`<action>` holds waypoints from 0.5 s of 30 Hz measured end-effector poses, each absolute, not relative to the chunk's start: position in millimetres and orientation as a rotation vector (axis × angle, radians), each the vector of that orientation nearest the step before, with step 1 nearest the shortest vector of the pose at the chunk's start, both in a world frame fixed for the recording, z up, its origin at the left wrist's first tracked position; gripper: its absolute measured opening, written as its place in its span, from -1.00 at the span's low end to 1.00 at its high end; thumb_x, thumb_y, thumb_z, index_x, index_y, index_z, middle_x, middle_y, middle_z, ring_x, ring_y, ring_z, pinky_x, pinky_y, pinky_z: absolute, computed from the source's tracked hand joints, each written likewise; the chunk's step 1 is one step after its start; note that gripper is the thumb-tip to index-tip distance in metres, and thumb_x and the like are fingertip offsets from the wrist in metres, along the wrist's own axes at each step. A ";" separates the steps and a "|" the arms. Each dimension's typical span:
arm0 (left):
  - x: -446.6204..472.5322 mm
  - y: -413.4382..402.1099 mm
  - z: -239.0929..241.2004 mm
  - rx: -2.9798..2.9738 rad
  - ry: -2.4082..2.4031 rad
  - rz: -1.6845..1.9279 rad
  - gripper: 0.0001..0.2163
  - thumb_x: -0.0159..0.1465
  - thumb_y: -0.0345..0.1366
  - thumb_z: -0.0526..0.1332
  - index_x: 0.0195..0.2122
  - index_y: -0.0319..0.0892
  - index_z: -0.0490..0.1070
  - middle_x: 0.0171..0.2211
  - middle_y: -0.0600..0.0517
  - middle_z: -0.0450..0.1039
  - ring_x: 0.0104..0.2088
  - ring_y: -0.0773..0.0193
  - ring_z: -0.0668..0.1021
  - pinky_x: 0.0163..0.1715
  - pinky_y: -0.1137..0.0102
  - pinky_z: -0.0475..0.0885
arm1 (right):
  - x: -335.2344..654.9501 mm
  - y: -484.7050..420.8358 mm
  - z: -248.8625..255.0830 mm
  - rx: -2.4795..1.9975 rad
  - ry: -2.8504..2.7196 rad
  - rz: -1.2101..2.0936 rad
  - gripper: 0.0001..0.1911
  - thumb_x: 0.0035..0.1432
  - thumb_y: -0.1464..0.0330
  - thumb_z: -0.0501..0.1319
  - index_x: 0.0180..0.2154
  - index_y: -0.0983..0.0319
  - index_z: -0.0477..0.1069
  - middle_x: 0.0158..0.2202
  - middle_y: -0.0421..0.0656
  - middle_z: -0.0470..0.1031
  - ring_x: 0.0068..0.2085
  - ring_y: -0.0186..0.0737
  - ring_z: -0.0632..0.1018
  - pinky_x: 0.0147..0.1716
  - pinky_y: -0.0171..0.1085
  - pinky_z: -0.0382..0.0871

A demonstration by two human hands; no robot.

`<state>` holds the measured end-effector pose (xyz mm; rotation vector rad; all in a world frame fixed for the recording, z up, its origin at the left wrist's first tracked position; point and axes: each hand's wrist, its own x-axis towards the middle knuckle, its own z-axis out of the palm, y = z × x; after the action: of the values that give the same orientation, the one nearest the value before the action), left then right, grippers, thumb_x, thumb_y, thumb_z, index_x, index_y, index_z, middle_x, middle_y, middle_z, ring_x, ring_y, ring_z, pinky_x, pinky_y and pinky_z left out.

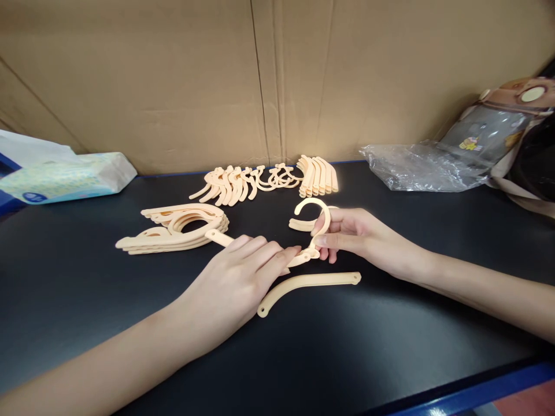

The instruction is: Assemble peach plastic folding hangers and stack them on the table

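Observation:
My right hand pinches a cream plastic hanger hook by its lower end, the curl pointing up and left. Wrapped around a hanger arm is my left hand; the arm's near end meets the base of the hook, and my fingers hide its middle. Just below both hands a loose curved hanger arm lies on the black table. Behind my right fingers another curved piece shows in part. To the left sits a stack of folded hangers.
Along the back lie a row of short curved parts, several loose hooks and a bunch of hanger arms. A tissue pack is at left. Crumpled clear plastic and a clear bag stand at right, before a cardboard wall.

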<state>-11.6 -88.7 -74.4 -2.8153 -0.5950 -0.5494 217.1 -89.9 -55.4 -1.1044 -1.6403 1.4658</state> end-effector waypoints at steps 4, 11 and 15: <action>-11.4 -88.7 -74.2 -2.827 -0.589 -0.546 -0.73 0.39 -0.49 -0.05 0.04 -0.33 0.31 -0.26 -0.05 0.46 -0.33 0.21 0.41 -0.37 0.32 0.26 | 217.4 -89.9 -54.7 -1.104 -1.667 1.462 -0.77 0.11 0.23 0.28 -0.42 0.25 0.35 -0.45 -0.22 0.44 -0.43 -0.36 0.46 -0.37 -0.31 0.40; -11.0 -89.7 -73.9 -2.803 -0.578 -0.563 -0.72 0.39 -0.50 -0.07 0.04 -0.33 0.31 -0.27 -0.06 0.47 -0.33 0.21 0.42 -0.37 0.32 0.27 | 221.3 -89.8 -57.8 -1.047 -1.746 1.454 -0.88 0.19 0.35 0.20 -0.37 0.26 0.34 -0.43 -0.20 0.46 -0.38 -0.36 0.49 -0.35 -0.33 0.40; -10.8 -90.5 -72.5 -2.795 -0.577 -0.551 -0.72 0.39 -0.50 -0.08 0.04 -0.35 0.31 -0.27 -0.07 0.47 -0.35 0.22 0.42 -0.38 0.32 0.28 | 222.0 -89.4 -59.1 -1.047 -1.736 1.454 -0.90 0.17 0.36 0.21 -0.36 0.26 0.35 -0.42 -0.20 0.50 -0.34 -0.33 0.53 -0.32 -0.31 0.41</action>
<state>-10.8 -90.5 -72.5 -2.7945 -0.5769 -0.5506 222.0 -89.4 -59.1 -1.0473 -1.7357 1.4542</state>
